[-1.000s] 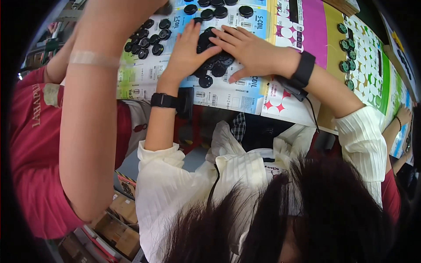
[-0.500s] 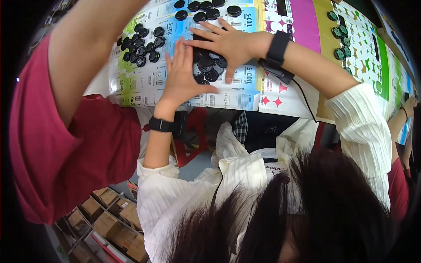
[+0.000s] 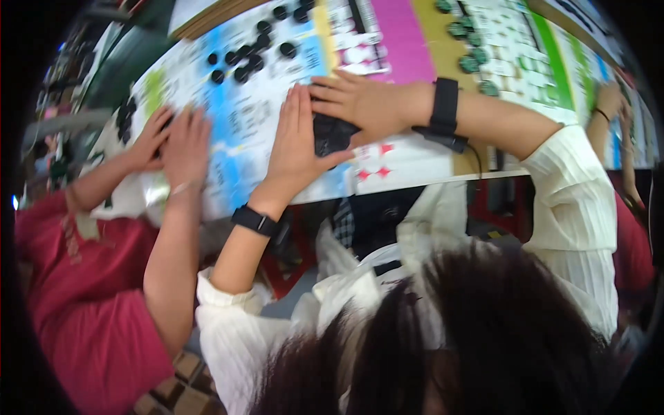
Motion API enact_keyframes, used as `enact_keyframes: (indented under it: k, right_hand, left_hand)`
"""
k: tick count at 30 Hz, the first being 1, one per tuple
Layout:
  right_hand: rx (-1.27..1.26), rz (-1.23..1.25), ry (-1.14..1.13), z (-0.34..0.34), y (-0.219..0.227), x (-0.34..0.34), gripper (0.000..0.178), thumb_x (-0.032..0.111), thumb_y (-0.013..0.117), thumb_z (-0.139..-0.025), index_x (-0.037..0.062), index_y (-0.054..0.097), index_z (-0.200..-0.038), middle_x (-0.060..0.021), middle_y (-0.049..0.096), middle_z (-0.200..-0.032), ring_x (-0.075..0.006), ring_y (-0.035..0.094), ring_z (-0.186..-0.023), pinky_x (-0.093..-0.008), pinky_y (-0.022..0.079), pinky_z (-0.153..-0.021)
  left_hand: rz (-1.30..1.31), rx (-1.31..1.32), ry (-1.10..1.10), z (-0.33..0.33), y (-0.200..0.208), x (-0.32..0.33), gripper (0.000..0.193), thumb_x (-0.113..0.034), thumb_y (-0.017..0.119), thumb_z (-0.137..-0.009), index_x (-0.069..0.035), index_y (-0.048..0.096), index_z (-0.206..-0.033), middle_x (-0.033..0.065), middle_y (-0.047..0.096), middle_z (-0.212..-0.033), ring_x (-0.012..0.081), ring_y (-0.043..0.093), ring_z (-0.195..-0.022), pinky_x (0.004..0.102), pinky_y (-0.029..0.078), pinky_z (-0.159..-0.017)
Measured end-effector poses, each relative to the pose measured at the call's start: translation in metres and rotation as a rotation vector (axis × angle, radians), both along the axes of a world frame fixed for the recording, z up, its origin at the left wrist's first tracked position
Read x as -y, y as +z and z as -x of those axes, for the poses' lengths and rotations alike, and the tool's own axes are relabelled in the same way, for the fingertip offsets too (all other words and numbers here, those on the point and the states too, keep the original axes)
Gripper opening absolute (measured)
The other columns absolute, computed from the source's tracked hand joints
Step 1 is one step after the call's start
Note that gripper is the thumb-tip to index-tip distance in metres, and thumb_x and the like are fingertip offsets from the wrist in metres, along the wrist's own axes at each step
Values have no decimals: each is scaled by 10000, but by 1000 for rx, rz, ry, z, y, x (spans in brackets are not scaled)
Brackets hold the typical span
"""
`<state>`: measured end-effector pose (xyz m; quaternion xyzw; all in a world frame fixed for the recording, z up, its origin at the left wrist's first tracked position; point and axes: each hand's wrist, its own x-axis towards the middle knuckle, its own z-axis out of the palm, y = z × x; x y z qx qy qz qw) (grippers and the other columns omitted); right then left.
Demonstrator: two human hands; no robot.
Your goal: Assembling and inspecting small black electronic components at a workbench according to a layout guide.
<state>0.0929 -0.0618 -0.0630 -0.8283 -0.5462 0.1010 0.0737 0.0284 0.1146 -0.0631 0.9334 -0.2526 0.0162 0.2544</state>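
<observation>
Between your two hands, close to the near edge of the table (image 3: pixel 432 158), sat a low heap of black pieces (image 3: pixel 333 135). Your left hand (image 3: pixel 294 142) lay along the heap's left side, palm flat and spread, fingers pointing away from you, thumb stretched out to the right across the near side. Your right hand (image 3: pixel 370 105) came in from the right, also flat, its fingers pointing left over the far side. Neither was closed into a fist; blur hid the fingertips, so whether either had hold of a piece could not be told.

Beyond your left hand, well apart from the heap, were scattered black discs (image 3: pixel 249 61). Green discs (image 3: pixel 472 50) stood in a loose line farther off to the right. At your left, a co-worker's hands (image 3: pixel 185 142) were close together on the table.

For this cupping, low palms with the outer edges of the hands against the surface seemed best, pressing lightly and evenly from both sides. The gap between your thumbs looked like the weak spot, where a piece could have slipped toward the near edge.
</observation>
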Motion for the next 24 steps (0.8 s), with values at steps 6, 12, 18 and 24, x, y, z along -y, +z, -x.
enact_keyframes:
  k: [6, 12, 18, 24]
  right_hand:
    - [-33, -116, -215, 34, 4, 70, 758, 220, 631, -639, 63, 230, -1263, -145, 199, -1322, -297, 161, -1236, -459, 167, -986]
    - [-6, -92, -386, 58, 35, 129, 672, 143, 632, -654, 97, 300, -1237, -133, 282, -1284, -288, 244, -1202, -414, 235, -967]
    - [-227, -443, -831, 72, 55, 162, 344, 38, 577, -686, 59, 496, -1020, -114, 497, -999, -256, 502, -876, -321, 411, -755]
    - [-176, -530, -847, 57, 35, 163, 239, 13, 576, -666, 19, 525, -899, -101, 514, -813, -242, 529, -692, -306, 438, -629]
  left_hand:
    - [-25, 0, -217, -14, 7, 59, 981, -360, 703, -577, 116, 142, -1226, 278, 217, -1261, 379, 191, -1202, 421, 170, -992]
    - [-179, 15, -382, -49, 50, 85, 813, -338, 691, -591, -4, 293, -1216, 227, 284, -1247, 356, 258, -1172, 400, 238, -959]
    - [-50, 154, -301, -135, 48, 135, 399, -286, 623, -661, -40, 545, -966, 124, 563, -961, 269, 529, -876, 341, 424, -741]
    - [38, -58, -323, -178, 2, 196, 247, -180, 606, -687, -39, 584, -888, 102, 605, -792, 232, 570, -685, 311, 448, -618]
